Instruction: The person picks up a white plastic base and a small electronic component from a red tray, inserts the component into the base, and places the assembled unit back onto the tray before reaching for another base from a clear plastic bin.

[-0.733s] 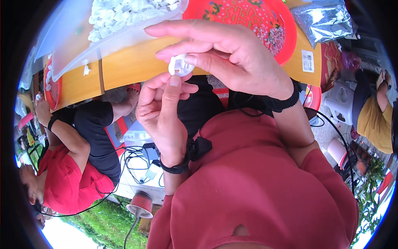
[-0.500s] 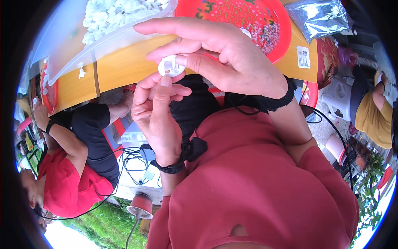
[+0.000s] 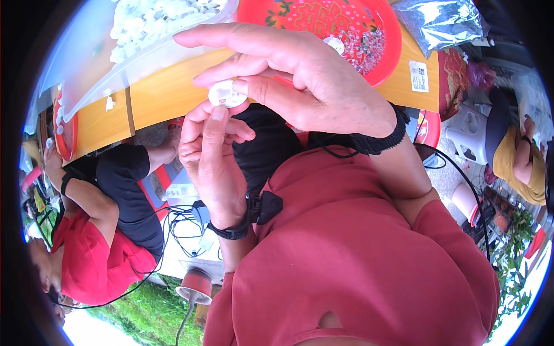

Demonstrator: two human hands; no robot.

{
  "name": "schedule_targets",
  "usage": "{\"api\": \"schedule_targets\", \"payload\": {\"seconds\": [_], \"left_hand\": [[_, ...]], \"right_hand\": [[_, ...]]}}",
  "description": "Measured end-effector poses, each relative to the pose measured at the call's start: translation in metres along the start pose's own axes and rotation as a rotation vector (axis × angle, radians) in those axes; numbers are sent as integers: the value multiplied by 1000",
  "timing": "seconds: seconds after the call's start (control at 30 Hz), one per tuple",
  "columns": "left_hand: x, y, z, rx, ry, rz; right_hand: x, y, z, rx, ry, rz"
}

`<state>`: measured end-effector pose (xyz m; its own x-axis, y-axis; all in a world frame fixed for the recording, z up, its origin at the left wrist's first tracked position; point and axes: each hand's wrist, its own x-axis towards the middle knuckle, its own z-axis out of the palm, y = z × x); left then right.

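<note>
Between my two hands is a small round white plastic part with a recess in its face. My left hand pinches it from below with thumb and fingers. From above, the thumb of my right hand presses on its right edge; the other right fingers stretch out over it to the left. What lies behind the part is hidden by my fingers. Past my right hand, a red tray holds many tiny clear pieces and one round white part.
A translucent bin heaped with white parts stands on the wooden table at far left. A silvery bag lies at far right. On my left sits a person in red; another in yellow is at right. Cables lie at left.
Both hands and the white part have shifted slightly left in view. The part's face is turned more toward me. The round white part in the tray shows more.
</note>
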<state>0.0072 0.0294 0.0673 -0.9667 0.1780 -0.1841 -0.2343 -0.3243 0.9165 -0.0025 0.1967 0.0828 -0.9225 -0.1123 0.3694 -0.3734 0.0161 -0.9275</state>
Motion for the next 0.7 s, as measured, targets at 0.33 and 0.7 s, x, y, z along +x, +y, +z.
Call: {"api": "schedule_targets", "payload": {"seconds": [0.33, 0.7], "left_hand": [[-1, 0, 6, 81, 103, 164], [-5, 1, 2, 132, 134, 252]], "right_hand": [[3, 1, 2, -3, 84, -38], [0, 2, 4, -87, 56, 50]]}}
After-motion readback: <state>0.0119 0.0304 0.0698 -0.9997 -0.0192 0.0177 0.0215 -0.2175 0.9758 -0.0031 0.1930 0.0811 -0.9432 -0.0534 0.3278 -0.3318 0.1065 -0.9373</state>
